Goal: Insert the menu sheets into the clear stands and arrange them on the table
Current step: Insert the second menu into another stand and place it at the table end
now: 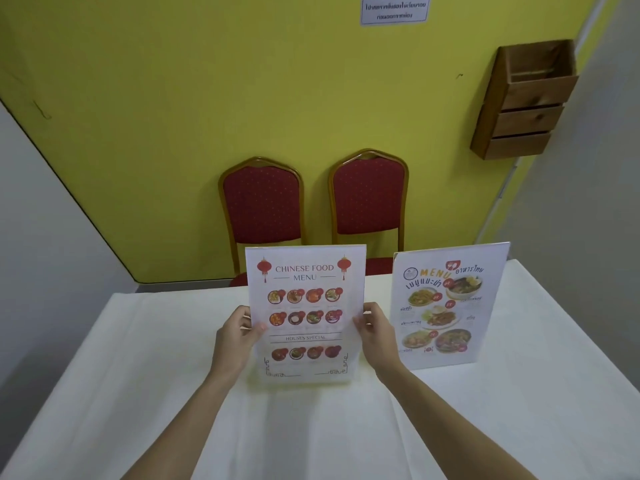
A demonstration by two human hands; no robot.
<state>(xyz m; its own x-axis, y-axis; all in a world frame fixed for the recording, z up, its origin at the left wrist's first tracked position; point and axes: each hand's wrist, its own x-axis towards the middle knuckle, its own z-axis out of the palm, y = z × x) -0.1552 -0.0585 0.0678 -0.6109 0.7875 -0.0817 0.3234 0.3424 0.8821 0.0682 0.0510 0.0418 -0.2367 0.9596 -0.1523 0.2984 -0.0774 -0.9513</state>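
A clear stand holding the Chinese food menu sheet (305,313) stands upright at the middle of the white table (138,358). My left hand (235,337) grips its left edge, thumb on the front face. On the opposite edge my right hand (375,330) holds it the same way. Its base looks to be at or just above the tablecloth. To the right a second clear stand with the Thai menu sheet (446,306) stands upright on the table, untouched and turned slightly toward me.
Two red padded chairs (263,206) (369,199) are pushed in at the table's far side against a yellow wall. A wooden wall rack (526,102) hangs at the upper right. A small printed notice (394,10) is on the wall above.
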